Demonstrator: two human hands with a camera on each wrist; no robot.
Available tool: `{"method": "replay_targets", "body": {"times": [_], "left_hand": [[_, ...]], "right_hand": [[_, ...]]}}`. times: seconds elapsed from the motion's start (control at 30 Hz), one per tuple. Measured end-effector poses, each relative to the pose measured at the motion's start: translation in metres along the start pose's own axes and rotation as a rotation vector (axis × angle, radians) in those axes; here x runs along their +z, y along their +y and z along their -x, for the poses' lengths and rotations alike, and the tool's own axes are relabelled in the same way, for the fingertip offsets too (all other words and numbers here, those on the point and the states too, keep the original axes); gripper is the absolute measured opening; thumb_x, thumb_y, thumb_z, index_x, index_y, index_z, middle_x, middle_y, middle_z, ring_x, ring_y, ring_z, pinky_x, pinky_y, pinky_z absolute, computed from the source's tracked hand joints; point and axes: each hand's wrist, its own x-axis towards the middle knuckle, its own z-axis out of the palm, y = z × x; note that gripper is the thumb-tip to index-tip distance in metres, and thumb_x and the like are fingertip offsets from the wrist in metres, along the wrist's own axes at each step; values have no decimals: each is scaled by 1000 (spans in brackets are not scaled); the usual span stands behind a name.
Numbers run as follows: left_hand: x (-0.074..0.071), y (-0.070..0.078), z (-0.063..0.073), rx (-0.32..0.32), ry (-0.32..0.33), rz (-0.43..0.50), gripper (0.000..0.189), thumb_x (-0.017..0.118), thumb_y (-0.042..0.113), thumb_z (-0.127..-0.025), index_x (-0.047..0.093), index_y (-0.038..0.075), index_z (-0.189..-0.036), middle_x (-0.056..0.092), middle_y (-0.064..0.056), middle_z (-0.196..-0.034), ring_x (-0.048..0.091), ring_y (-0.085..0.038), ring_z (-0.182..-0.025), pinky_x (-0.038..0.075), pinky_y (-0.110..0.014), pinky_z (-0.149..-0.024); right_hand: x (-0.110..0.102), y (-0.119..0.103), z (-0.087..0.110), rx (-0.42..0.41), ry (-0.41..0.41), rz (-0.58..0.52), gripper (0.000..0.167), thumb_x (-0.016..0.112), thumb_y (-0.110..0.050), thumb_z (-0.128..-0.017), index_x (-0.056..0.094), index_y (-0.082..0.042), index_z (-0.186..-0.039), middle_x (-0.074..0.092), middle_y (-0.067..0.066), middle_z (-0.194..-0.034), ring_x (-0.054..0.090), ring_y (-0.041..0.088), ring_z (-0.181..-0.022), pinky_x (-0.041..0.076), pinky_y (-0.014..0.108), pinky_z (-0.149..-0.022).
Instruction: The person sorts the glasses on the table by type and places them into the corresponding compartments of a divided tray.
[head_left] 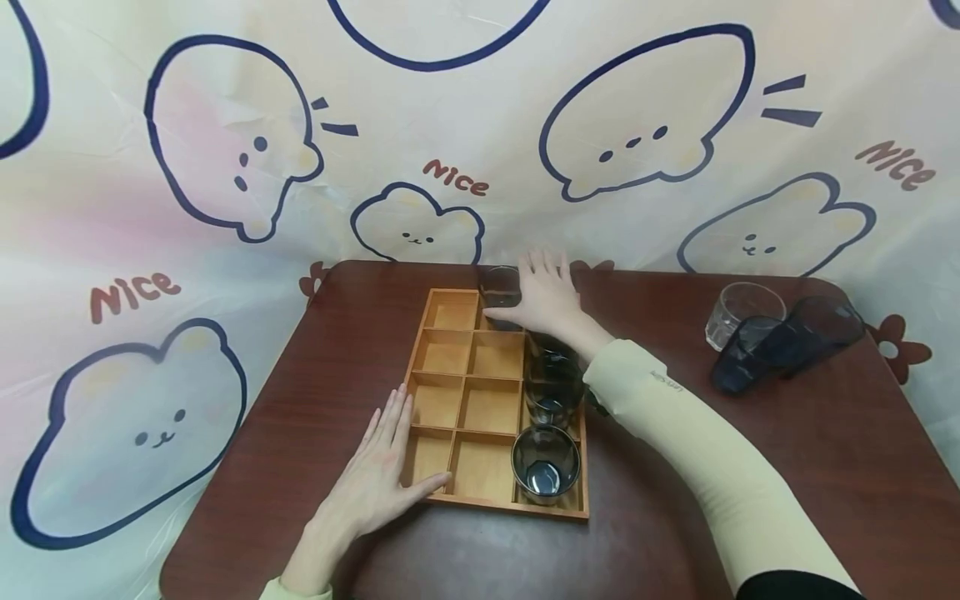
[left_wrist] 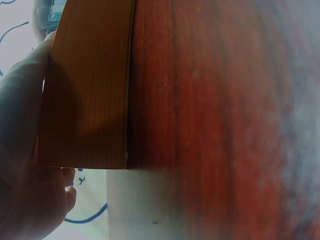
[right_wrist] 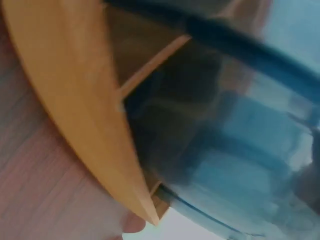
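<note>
Your left hand (head_left: 375,479) lies wide-fingered along the divided tray (head_left: 487,506), seemingly bracing it, while your right hand (head_left: 550,298), fingers spread, is at the dark glass (head_left: 500,283) by its far end, grip too hidden to tell.

A brown table (head_left: 645,533) bears a divided wooden tray (head_left: 491,406), a clear glass (head_left: 729,310) and two dark glasses (head_left: 825,325).
</note>
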Motion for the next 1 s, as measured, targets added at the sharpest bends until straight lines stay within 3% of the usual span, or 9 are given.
{"method": "replay_targets", "body": {"times": [0.27, 0.47, 0.7, 1.0], "left_hand": [[1, 0, -1, 4, 5, -1, 124, 73, 73, -92, 17, -1, -175, 10, -19, -186, 16, -37, -174, 22, -59, -141], [0, 1, 0, 2, -6, 2, 124, 72, 74, -92, 17, -1, -175, 10, -20, -186, 16, -37, -174, 24, -62, -139], [0, 2, 2, -6, -8, 2, 124, 72, 74, -93, 16, 1, -175, 9, -18, -186, 15, -35, -174, 24, -62, -139], [2, 2, 1, -4, -6, 7, 124, 71, 75, -93, 15, 2, -176, 9, -17, -187, 14, -34, -174, 23, -62, -139]], "right_hand": [[-33, 25, 24, -44, 29, -197, 117, 74, -69, -94, 22, -2, -175, 17, 23, -184, 13, 43, -173, 0, 65, -142], [-56, 58, 64, -53, 123, -278, 114, 82, -54, -95, 20, -3, -175, 18, 23, -184, 14, 44, -173, 3, 65, -142], [-53, 107, 120, -52, 262, -190, 124, 88, -52, -90, 14, -4, -176, 15, 26, -183, 8, 49, -172, 0, 69, -140], [-60, 168, 179, 10, 343, -124, 133, 95, -46, -80, 13, -6, -177, 16, 32, -181, 7, 54, -170, -1, 70, -140]]}}
